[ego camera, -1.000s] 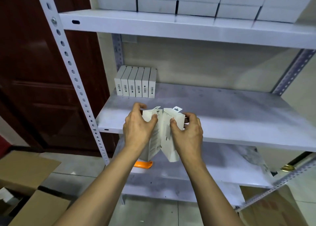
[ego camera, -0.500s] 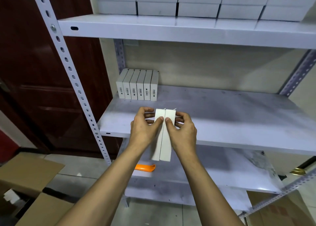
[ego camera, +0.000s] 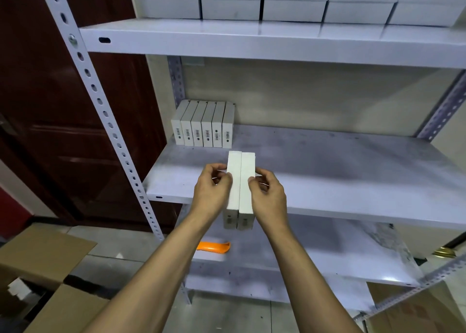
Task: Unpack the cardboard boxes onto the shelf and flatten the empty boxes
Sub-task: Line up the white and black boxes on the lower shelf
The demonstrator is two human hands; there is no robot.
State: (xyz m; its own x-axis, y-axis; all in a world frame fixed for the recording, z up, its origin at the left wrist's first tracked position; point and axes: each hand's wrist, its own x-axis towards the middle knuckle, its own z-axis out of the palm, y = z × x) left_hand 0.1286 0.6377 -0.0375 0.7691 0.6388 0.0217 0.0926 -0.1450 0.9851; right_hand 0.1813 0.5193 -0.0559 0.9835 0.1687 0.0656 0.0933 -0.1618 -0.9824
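Boxes raised over shelf; left hand, right hand fingers pinch them.

We count two slim white boxes held side by side, one left hand and one right hand. Six matching boxes stand in a row on the middle shelf. One orange tool lies lower down.

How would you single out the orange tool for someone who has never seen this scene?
Start at the grey metal shelving unit and drop to the shelf below the one both hands hover over. Near its left front edge lies an orange tool, the only brightly coloured thing among white boxes.
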